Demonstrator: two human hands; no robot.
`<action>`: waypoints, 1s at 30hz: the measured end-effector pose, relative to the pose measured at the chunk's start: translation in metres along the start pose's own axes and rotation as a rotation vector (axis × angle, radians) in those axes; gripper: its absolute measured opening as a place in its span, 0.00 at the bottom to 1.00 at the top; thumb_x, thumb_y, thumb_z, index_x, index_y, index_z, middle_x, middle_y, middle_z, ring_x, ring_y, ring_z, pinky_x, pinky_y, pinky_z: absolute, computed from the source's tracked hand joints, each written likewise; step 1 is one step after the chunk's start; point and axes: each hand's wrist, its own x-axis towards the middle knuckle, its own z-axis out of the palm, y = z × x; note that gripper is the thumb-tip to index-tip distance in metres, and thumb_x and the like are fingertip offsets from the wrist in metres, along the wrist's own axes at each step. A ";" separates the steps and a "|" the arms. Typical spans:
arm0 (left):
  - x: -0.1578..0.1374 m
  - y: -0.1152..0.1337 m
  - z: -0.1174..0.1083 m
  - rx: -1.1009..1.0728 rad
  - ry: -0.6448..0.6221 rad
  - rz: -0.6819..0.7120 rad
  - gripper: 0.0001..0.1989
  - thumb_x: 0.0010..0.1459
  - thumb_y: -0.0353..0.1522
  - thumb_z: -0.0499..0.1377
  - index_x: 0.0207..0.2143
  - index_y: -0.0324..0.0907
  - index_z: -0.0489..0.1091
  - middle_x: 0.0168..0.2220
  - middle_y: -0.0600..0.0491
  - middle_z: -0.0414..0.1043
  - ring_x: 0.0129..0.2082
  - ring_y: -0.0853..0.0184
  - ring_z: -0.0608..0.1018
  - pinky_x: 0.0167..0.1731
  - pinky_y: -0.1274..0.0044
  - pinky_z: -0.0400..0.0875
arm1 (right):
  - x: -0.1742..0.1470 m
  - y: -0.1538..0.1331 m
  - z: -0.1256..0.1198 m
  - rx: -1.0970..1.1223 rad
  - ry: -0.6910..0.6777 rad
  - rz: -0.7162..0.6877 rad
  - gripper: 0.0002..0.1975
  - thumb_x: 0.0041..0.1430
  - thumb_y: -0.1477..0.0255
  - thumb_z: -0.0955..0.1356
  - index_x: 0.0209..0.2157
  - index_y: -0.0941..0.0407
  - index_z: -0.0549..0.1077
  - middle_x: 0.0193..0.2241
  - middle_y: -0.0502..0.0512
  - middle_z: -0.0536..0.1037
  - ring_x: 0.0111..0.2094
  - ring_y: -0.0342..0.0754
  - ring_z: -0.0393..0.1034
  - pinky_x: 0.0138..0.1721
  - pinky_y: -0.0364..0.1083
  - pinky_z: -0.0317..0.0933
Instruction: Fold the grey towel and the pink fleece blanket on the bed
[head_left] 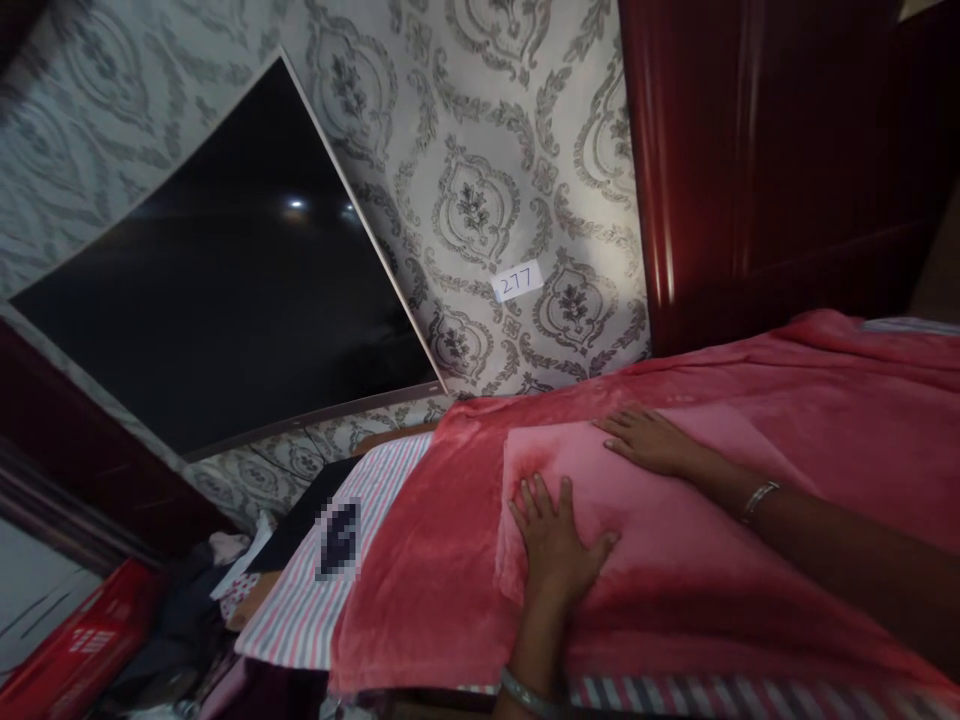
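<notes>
A pink plush blanket [697, 540] lies folded into a thick, flat stack on top of a spread-out red-pink blanket [420, 560]. Against the near left part of the stack, my left hand [555, 545] presses flat with its fingers spread. My right hand [649, 440] rests palm down on the far side of the folded stack, fingers stretched out. Neither hand grips anything. Bracelets circle both wrists.
Beneath the blankets is a striped sheet [367, 490], with a blurred-out dark item on it. A television [247, 260] hangs on the patterned wall [480, 130] beside a paper label [517, 282]. A dark red wooden panel [750, 170] stands right; a red basket [82, 630] and clothes lie left.
</notes>
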 end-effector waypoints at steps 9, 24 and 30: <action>0.006 0.005 -0.023 -0.016 -0.075 -0.033 0.44 0.60 0.57 0.52 0.72 0.45 0.52 0.75 0.39 0.39 0.73 0.42 0.42 0.68 0.48 0.39 | -0.075 0.064 -0.024 -0.014 0.019 0.381 0.36 0.64 0.49 0.54 0.67 0.48 0.64 0.68 0.61 0.60 0.67 0.70 0.54 0.59 0.75 0.54; 0.071 0.050 -0.076 0.123 -0.060 0.204 0.32 0.69 0.48 0.44 0.70 0.47 0.54 0.74 0.47 0.48 0.73 0.56 0.50 0.69 0.53 0.45 | -0.068 -0.028 -0.055 -0.018 -0.013 0.256 0.34 0.69 0.53 0.56 0.70 0.52 0.59 0.70 0.66 0.53 0.70 0.72 0.44 0.63 0.75 0.45; 0.112 0.027 -0.036 0.139 -0.070 0.113 0.35 0.67 0.54 0.43 0.71 0.50 0.54 0.74 0.50 0.48 0.74 0.50 0.48 0.68 0.47 0.38 | -0.095 -0.068 0.007 -0.092 0.127 0.120 0.32 0.65 0.50 0.61 0.67 0.44 0.64 0.68 0.58 0.59 0.69 0.67 0.50 0.64 0.72 0.45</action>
